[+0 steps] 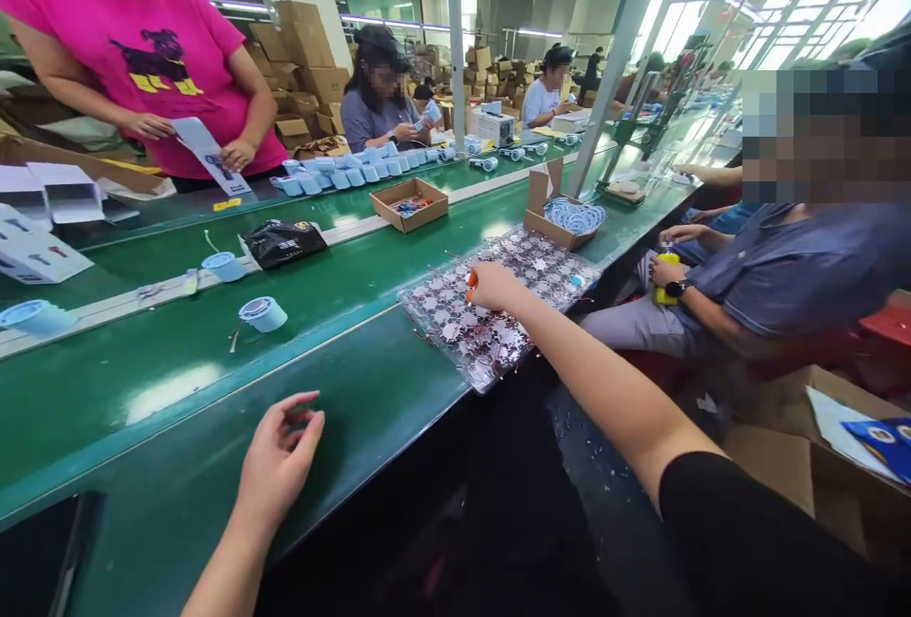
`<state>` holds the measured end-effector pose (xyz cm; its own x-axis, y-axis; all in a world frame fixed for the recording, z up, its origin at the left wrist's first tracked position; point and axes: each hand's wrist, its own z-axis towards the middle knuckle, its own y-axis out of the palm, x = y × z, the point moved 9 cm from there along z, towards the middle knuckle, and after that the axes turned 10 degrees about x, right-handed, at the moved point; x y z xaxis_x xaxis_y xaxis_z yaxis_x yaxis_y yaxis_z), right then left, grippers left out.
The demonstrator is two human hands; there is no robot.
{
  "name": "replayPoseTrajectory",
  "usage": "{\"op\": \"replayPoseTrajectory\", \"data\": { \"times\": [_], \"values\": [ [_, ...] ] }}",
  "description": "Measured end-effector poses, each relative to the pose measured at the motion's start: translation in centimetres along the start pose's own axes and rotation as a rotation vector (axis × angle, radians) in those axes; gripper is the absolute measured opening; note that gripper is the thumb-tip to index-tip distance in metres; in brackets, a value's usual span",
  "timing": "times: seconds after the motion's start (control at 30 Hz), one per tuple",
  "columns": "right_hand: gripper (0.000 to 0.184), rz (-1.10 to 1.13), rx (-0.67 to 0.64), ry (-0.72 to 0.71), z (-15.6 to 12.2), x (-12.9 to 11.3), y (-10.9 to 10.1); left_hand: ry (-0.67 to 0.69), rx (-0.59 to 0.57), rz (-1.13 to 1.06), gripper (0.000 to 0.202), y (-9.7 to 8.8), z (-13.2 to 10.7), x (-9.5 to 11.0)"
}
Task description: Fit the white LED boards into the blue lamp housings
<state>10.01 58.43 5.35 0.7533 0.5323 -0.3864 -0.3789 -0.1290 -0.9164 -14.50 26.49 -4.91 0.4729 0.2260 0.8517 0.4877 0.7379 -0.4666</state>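
Observation:
My right hand (498, 287) reaches out over a clear tray (478, 376) filled with small, flat, star-shaped metallic pieces (533, 261) that have thin red wires. Its fingers are curled together, with orange coverings showing at the fingertips. Whatever they pinch, if anything, is hidden. My left hand (281, 451) hovers near the green bench, its fingers loosely bent and apart, holding nothing. Beyond it, a light blue round housing (263, 314) with a thin wire rests on the green belt (177, 351).
An open carton of blue rings (569, 218) stands behind the tray. Across the belt are a small parts box (410, 205), a black bag (285, 245) and rows of blue housings (348, 171). A seated co-worker at right holds a yellow bottle (667, 275). A dark phone-like slab (43, 555) lies lower left.

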Motion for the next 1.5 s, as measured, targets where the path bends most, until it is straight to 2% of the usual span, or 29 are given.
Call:
{"op": "replayPoseTrajectory", "data": {
  "times": [0.1, 0.17, 0.27, 0.37, 0.43, 0.53, 0.67, 0.77, 0.87, 0.97, 1.07, 1.17, 1.23, 1.3, 1.37, 1.4, 1.5],
  "values": [
    [0.024, 0.154, 0.066, -0.069, -2.4, -2.3, -1.9, 0.064, 0.023, 0.009, 0.049, -0.2, -1.8, 1.9],
    [0.022, 0.263, 0.057, -0.148, -4.9, -4.7, -1.3, 0.13, 0.055, -0.016, 0.044, -0.4, -3.3, 4.5],
    [0.021, 0.516, -0.041, -0.27, -9.2, -8.4, 2.3, 0.223, 0.096, -0.09, 0.051, 0.0, -5.4, 8.6],
    [0.027, 0.978, -0.199, -0.246, -12.7, -10.8, 6.7, 0.296, 0.102, -0.079, 0.052, 0.5, -6.5, 10.8],
    [0.033, 1.126, -0.27, -0.2, -14.3, -11.8, 9.1, 0.318, 0.115, -0.029, 0.039, 0.5, -6.9, 10.9],
    [0.038, 1.178, -0.328, -0.16, -15.7, -12.7, 11.3, 0.315, 0.137, 0.025, 0.025, -0.2, -7.4, 10.0],
    [0.045, 1.274, -0.415, -0.113, -16.1, -13.5, 12.7, 0.312, 0.143, 0.113, 0.026, -1.0, -7.5, 9.0],
    [0.057, 1.262, -0.485, -0.104, -16.0, -14.4, 14.1, 0.307, 0.148, 0.213, 0.026, -1.4, -7.3, 8.5],
    [0.055, 1.188, -0.446, -0.128, -15.6, -14.9, 15.7, 0.324, 0.114, 0.323, 0.023, -1.2, -7.2, 7.8],
    [0.045, 1.166, -0.432, -0.095, -14.9, -14.6, 18.2, 0.408, 0.072, 0.431, 0.017, -0.6, -6.9, 7.2],
    [0.046, 1.176, -0.501, -0.043, -14.0, -14.0, 21.1, 0.51, 0.038, 0.527, 0.01, -0.3, -6.4, 6.8],
    [0.047, 1.174, -0.5, -0.038, -12.8, -13.5, 22.4, 0.612, -0.046, 0.507, 0.009, -0.8, -5.3, 7.1],
    [0.049, 1.163, -0.418, -0.032, -12.0, -13.1, 22.1, 0.639, -0.089, 0.444, 0.019, -2.6, -3.8, 7.2],
    [0.052, 1.169, -0.286, -0.021, -11.4, -12.9, 21.0, 0.541, -0.052, 0.486, 0.029, -6.2, -1.0, 5.8],
    [0.052, 1.204, -0.152, -0.01, -11.2, -12.8, 19.5, 0.296, 0.074, 0.728, 0.029, -11.7, 3.0, 2.5],
    [0.051, 1.231, -0.093, -0.009, -11.3, -12.8, 18.8, 0.211, 0.129, 0.776, 0.03, -14.7, 4.9, 1.0],
    [0.042, 1.3, -0.025, -0.039, -11.4, -13.5, 17.7, 0.039, 0.23, 0.852, 0.035, -22.7, 10.6, -4.2]
  ]
}}
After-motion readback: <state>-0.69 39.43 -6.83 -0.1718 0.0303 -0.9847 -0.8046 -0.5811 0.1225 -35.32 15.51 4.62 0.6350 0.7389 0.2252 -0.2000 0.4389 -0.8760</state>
